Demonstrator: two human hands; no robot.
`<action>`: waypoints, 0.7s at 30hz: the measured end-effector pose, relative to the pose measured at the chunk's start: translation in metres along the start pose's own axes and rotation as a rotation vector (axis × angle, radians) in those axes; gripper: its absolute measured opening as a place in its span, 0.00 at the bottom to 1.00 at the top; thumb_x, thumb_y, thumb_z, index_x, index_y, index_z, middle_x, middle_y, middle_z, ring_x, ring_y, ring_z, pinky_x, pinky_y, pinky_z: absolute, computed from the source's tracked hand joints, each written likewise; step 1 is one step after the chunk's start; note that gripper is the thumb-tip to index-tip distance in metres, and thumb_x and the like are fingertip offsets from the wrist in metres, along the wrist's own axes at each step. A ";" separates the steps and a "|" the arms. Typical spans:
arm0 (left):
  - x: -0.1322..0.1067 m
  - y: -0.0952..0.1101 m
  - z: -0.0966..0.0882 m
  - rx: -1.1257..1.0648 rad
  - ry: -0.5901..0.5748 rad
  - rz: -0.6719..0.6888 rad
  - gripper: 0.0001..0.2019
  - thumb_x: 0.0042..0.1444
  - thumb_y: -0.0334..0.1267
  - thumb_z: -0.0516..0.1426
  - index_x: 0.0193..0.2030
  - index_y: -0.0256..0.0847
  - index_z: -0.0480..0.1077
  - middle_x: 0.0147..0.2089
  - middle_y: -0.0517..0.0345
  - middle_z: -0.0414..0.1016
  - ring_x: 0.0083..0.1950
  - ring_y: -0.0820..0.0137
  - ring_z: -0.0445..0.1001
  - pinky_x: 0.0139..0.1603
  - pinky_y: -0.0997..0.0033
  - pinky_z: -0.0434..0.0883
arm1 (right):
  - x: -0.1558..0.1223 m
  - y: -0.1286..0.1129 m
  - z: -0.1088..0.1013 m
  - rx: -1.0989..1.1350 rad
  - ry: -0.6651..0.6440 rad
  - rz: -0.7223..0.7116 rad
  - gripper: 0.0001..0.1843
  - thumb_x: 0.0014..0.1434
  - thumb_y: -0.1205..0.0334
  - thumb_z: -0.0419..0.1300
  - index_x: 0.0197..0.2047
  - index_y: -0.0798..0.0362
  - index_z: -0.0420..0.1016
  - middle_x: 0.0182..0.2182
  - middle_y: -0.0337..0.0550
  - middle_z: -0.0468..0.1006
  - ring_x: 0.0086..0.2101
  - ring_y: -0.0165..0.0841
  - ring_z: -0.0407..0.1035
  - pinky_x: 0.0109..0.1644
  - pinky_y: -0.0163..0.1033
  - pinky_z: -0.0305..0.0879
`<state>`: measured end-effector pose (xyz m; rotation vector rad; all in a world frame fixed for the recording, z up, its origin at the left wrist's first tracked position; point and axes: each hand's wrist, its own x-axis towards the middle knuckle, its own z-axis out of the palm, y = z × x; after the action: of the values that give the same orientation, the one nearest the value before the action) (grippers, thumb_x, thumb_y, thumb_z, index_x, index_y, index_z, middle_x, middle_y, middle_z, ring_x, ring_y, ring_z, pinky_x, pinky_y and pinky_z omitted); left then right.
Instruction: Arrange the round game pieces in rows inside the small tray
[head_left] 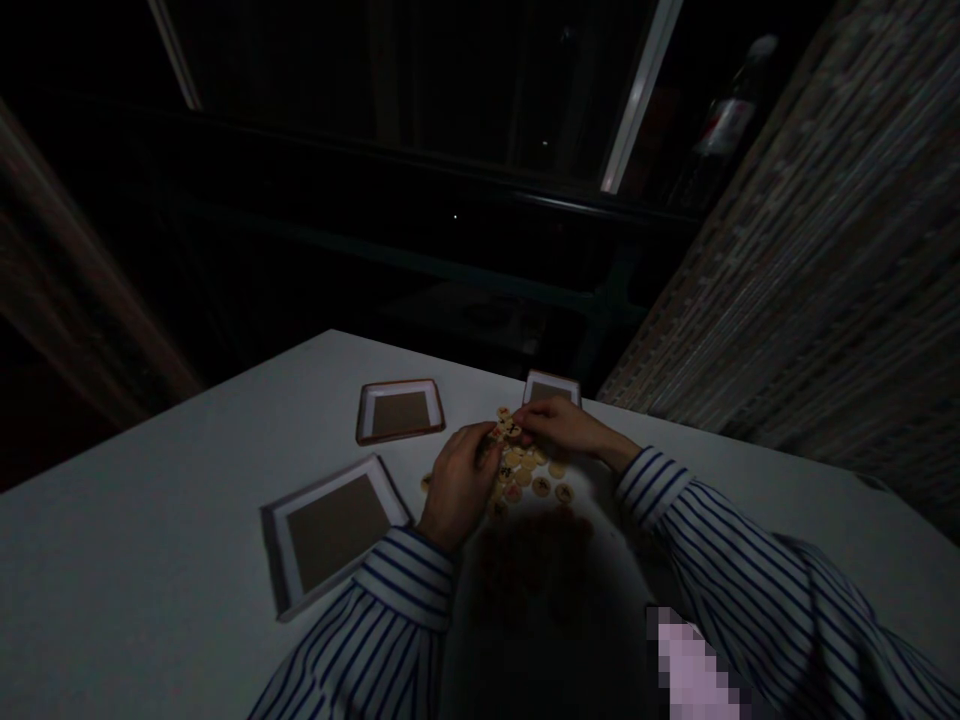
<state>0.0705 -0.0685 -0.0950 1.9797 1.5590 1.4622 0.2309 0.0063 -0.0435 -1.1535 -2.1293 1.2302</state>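
From my feed, the wooden discs (526, 464) lie loosely clustered on the white counter (187, 490), between and just nearer than the hands; being round, they have no long axis to read, and several show black or red characters face up. One black-marked disc (513, 430) sits between the fingertips of the left hand (457, 482) and right hand (564, 425), its marked face toward my camera. I see the right fingers drawn together at its edge and the left thumb and forefinger curled near it, but I cannot tell whether either grips. A large shallow box (341, 528) lies askew beside the left forearm, showing a grey-brown floor inside pale walls; a smaller box (401, 411) beyond it, lying crosswise, and a far box (553, 390) behind the right hand show similar floors.
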 end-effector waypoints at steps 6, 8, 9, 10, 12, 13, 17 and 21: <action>0.001 0.004 -0.005 -0.016 0.025 0.004 0.14 0.55 0.42 0.53 0.47 0.40 0.67 0.44 0.53 0.73 0.45 0.67 0.72 0.48 0.67 0.68 | 0.003 -0.012 0.008 -0.040 -0.022 -0.047 0.17 0.55 0.52 0.53 0.28 0.58 0.72 0.20 0.37 0.72 0.22 0.24 0.63 0.27 0.30 0.58; 0.002 0.006 -0.008 -0.013 0.030 0.007 0.14 0.56 0.42 0.53 0.46 0.40 0.67 0.44 0.54 0.73 0.45 0.68 0.72 0.47 0.68 0.68 | 0.005 -0.015 0.010 -0.063 -0.017 -0.058 0.17 0.56 0.52 0.52 0.27 0.57 0.72 0.21 0.37 0.72 0.22 0.25 0.62 0.27 0.30 0.58; 0.003 0.006 -0.009 -0.010 0.032 0.007 0.13 0.56 0.42 0.53 0.46 0.40 0.68 0.44 0.54 0.73 0.45 0.68 0.72 0.47 0.68 0.68 | 0.005 -0.016 0.011 -0.069 -0.016 -0.057 0.18 0.56 0.52 0.52 0.27 0.57 0.72 0.21 0.37 0.72 0.22 0.25 0.62 0.27 0.30 0.57; 0.003 0.006 -0.010 -0.006 0.033 0.007 0.13 0.56 0.42 0.53 0.46 0.40 0.68 0.44 0.54 0.73 0.45 0.68 0.72 0.47 0.68 0.68 | 0.006 -0.017 0.012 -0.071 -0.017 -0.057 0.18 0.56 0.52 0.51 0.26 0.57 0.72 0.21 0.37 0.72 0.22 0.25 0.62 0.27 0.30 0.58; 0.004 0.005 -0.011 0.004 0.036 0.010 0.14 0.56 0.43 0.53 0.46 0.40 0.68 0.44 0.53 0.73 0.45 0.68 0.71 0.47 0.67 0.68 | 0.007 -0.018 0.014 -0.071 -0.019 -0.059 0.18 0.56 0.52 0.51 0.26 0.57 0.72 0.21 0.37 0.72 0.22 0.25 0.62 0.27 0.30 0.58; 0.004 0.004 -0.011 0.009 0.037 0.014 0.14 0.56 0.43 0.52 0.46 0.39 0.68 0.44 0.53 0.73 0.45 0.68 0.71 0.47 0.67 0.68 | 0.007 -0.019 0.015 -0.071 -0.017 -0.061 0.18 0.56 0.52 0.51 0.27 0.57 0.72 0.20 0.37 0.72 0.22 0.25 0.62 0.27 0.30 0.58; 0.004 0.002 -0.011 0.013 0.038 0.028 0.14 0.56 0.43 0.52 0.46 0.39 0.68 0.44 0.53 0.73 0.45 0.68 0.72 0.47 0.67 0.68 | 0.006 -0.021 0.018 -0.041 -0.011 -0.061 0.16 0.56 0.54 0.52 0.27 0.58 0.72 0.20 0.37 0.71 0.21 0.24 0.62 0.25 0.29 0.57; 0.005 0.001 -0.015 0.034 0.031 0.024 0.15 0.56 0.43 0.52 0.47 0.38 0.69 0.45 0.52 0.73 0.45 0.67 0.71 0.48 0.67 0.68 | 0.007 -0.025 0.020 -0.036 0.006 -0.034 0.15 0.56 0.56 0.52 0.28 0.58 0.73 0.19 0.36 0.71 0.20 0.24 0.61 0.23 0.28 0.56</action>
<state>0.0593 -0.0701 -0.0845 2.0104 1.5892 1.4923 0.2020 -0.0050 -0.0329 -1.1302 -2.1661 1.1762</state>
